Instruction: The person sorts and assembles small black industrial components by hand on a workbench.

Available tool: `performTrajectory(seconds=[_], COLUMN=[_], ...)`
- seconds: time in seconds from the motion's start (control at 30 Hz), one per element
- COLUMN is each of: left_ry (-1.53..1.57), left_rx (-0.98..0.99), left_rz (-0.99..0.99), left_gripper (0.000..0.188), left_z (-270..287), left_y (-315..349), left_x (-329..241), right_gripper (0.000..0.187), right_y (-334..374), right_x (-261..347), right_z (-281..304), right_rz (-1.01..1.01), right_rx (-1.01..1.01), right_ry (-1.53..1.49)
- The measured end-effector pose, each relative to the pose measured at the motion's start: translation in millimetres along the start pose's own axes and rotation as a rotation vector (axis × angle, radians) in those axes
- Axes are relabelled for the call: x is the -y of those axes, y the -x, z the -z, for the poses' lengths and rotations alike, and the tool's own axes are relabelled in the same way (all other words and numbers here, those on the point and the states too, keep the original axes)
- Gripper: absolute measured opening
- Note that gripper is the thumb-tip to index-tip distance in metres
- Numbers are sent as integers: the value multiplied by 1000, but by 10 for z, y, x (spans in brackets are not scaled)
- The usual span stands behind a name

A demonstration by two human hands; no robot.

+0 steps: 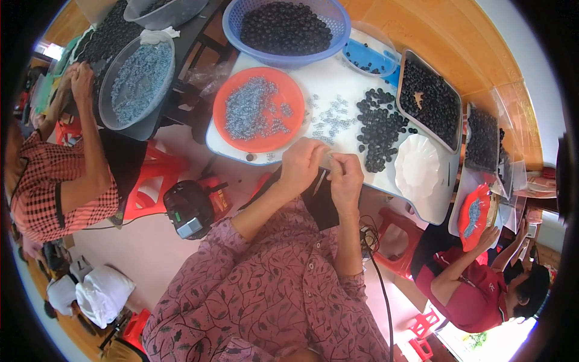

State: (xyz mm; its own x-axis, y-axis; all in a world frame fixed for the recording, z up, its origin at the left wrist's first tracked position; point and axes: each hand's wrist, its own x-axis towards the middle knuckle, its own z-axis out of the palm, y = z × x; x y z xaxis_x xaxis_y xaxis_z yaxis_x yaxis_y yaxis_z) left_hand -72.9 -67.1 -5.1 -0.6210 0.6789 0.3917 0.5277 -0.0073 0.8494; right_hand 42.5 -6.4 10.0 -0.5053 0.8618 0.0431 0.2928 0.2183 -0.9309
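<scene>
My left hand [301, 164] and my right hand [346, 180] meet at the near edge of the white table [283, 66]. Both have fingers pinched together; whatever is between the fingertips is too small to make out. Just beyond my left hand is an orange-red plate [241, 142] with a heap of small silvery pieces [248, 108] that look like coil springs. More of these silvery pieces [333, 117] lie loose on the tabletop past my fingers. To their right spreads a patch of small round black parts [380, 130], near a white scalloped dish [417, 168].
A blue-purple basket [232, 37] of black parts stands at the back, with a metal tray [457, 123] of black parts at right. People work at left [66, 187] and right [476, 289]. Red stools [151, 181] and a cable [386, 289] are beside me.
</scene>
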Motion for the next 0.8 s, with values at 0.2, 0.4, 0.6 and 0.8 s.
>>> performTrajectory(seconds=[0.2,0.4,0.6,0.8], left_ry=[-89,-243,-3,85], left_rx=[109,161,126,171], left_rz=[-136,-230,-151,-144], left_gripper=[12,26,24,23], left_z=[35,81,117,157], left_y=[44,41,22,-7], left_x=[27,2,42,64], right_gripper=[5,5,10,12], right_y=[-21,-38,-46,-43], right_x=[-104,-116,-57,1], right_z=[59,113,151,148], right_rz=[12,-11,-129,-271], right_rx=[-38,0,117,221], right_ry=[35,41,-108,-265])
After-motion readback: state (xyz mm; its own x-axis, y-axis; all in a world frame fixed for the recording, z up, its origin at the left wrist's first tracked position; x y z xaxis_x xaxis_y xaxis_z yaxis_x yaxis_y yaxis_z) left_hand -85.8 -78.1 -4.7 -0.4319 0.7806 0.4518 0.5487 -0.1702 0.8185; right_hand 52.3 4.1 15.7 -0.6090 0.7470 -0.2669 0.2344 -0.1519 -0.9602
